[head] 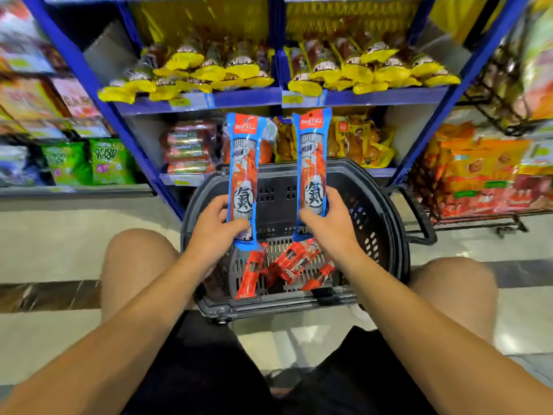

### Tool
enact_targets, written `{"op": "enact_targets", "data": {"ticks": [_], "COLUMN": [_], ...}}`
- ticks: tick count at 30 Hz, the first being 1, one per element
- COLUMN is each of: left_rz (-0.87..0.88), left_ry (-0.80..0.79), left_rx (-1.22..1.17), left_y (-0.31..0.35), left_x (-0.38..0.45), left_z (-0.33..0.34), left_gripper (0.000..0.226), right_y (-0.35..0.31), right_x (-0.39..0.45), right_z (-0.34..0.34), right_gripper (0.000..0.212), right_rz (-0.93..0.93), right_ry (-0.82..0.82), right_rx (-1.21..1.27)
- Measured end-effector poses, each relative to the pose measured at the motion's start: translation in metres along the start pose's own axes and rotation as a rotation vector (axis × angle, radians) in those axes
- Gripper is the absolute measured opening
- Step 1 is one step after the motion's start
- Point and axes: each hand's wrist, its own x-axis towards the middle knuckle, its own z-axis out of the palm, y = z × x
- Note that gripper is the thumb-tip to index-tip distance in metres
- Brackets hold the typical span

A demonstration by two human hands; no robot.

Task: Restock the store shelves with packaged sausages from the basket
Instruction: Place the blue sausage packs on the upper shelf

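Blue shelves [248, 98] are blurry and cropped up top, labels unreadable. Black basket [386, 205] sits on the floor, some red sausage packs [294, 263] inside, partly hidden. Left hand [214, 227] grips one blue sausage pack [244, 175], right hand [330, 224] grips another [312, 163], both upright.

- Left blue sausage pack [244, 175]: long, upright, above the basket.
- Right blue sausage pack [311, 166]: same, upright alongside.
- Red sausage packs [294, 263]: scattered inside black basket [386, 223].
- Blue shelves [245, 98]: stocked behind.
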Motion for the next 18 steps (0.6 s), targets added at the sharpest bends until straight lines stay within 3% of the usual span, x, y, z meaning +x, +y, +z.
{"op": "enact_targets", "data": {"ticks": [4,11,18], "left_rz": [0.133,0.326,0.463], "left_ry": [0.069,0.155,0.266], "left_rx": [-0.031,0.058,0.179], "left_y": [0.059,0.162,0.218], "left_x": [-0.003,-0.002,0.021], "left_z": [-0.016,-0.050,-0.086], "left_gripper": [0.039,0.039,0.032], "right_y": [-0.053,-0.149,-0.215], "right_x": [0.003,0.014,0.035], "right_z": [-0.006,-0.005,0.012], "right_gripper": [0.065,0.056,0.059], "right_rz": [-0.110,-0.377,-0.483], "right_ry": [-0.029,0.053,0.124], "right_rx": [-0.034,-0.104,-0.169]}}
